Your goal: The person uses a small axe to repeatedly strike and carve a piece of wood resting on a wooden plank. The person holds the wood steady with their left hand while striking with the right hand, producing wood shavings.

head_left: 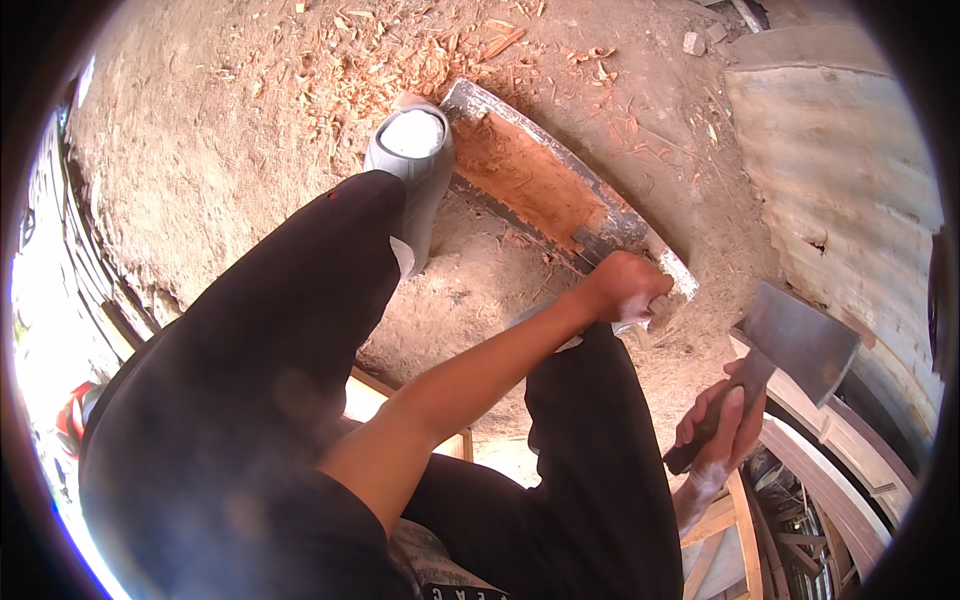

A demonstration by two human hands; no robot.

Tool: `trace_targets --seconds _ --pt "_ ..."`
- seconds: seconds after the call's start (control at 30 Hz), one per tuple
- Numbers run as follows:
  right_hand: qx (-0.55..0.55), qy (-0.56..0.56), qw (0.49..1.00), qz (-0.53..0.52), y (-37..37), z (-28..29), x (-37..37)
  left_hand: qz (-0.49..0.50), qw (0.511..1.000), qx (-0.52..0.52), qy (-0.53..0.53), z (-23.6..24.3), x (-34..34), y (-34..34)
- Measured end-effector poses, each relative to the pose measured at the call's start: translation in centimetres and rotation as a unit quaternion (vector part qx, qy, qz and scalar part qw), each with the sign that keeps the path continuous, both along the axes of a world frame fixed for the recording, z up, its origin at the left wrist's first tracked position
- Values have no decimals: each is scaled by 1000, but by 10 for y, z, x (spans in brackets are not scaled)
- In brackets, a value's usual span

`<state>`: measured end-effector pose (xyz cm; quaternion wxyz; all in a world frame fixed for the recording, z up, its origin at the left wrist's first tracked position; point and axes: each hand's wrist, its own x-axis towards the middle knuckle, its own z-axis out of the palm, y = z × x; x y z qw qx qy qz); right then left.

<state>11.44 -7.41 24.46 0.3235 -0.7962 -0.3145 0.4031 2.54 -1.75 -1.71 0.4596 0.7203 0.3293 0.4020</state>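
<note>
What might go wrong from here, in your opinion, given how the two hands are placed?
The left hand is at the near end of the hollowed piece, so a stray stroke of the broad-bladed tool in the right hand could cut it.
The right knee is just below that hand, so a glancing blade might strike it.
The piece lies on bare ground, so it could shift if struck.

Woodworking workshop: dirt floor (230, 150), wood shavings (400, 82), corrugated sheeting (835, 165).
</note>
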Motion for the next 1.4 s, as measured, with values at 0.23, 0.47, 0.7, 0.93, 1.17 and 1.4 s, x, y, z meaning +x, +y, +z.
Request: trace_targets --seconds 0.23,0.47,0.7,0.93,1.17,1.4 --pt "-44 49 998 6 -11 4 -1 130 982 -61 -125 19 -13 17" --pt "-81 54 995 7 -14 -2 -7 137 984 -9 -117 10 -12 11" --pt "-96 61 993 -14 -12 -4 -7 357 927 31 114 -29 -39 10" --pt "-23 51 996 62 4 11 -13 275 878 -380 -98 -57 -71 20" --pt "-17 -10 979 205 -1 -4 -18 237 960 95 117 -46 -51 0" --pt "-16 -159 940 303 -27 -27 11 127 968 -100 -192 18 -23 22"
